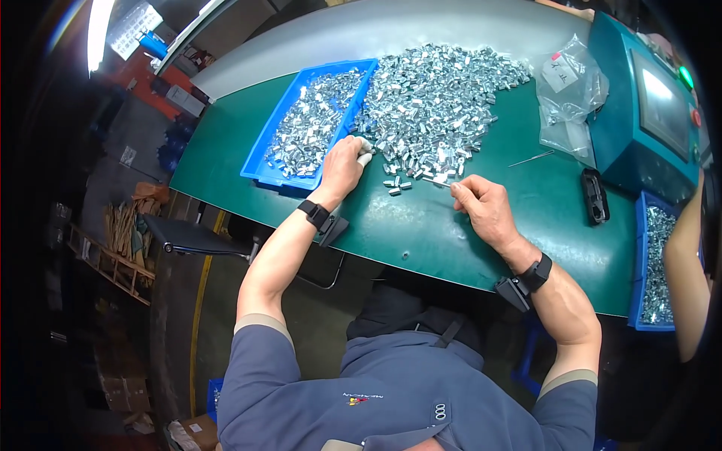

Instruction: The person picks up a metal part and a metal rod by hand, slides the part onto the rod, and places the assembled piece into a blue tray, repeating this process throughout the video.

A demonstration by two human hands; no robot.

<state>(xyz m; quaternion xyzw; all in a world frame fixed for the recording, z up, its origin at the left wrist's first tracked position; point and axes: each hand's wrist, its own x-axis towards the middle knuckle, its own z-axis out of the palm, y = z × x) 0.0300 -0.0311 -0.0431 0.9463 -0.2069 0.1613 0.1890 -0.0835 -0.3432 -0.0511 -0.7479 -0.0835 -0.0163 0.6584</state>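
My left hand [344,167] is at the right edge of a blue tray [280,182] filled with small silvery metal pieces. White covers sit on its fingertips, which are closed together beside the heap; whatever they hold is hidden. A large pile of small metal pieces [432,98] spreads over the green table to the right of the tray. My right hand [487,209] pinches a thin metal rod [435,181], its tip pointing left toward the pile's near edge. Several loose pieces [395,185] lie between my two hands.
A teal machine with a screen [658,98] stands at the right. Near it lie a clear plastic bag [568,90], a thin metal pick [531,158] and a black case [594,197]. Another person's arm [686,263] is beside a second blue tray [638,301] of pieces.
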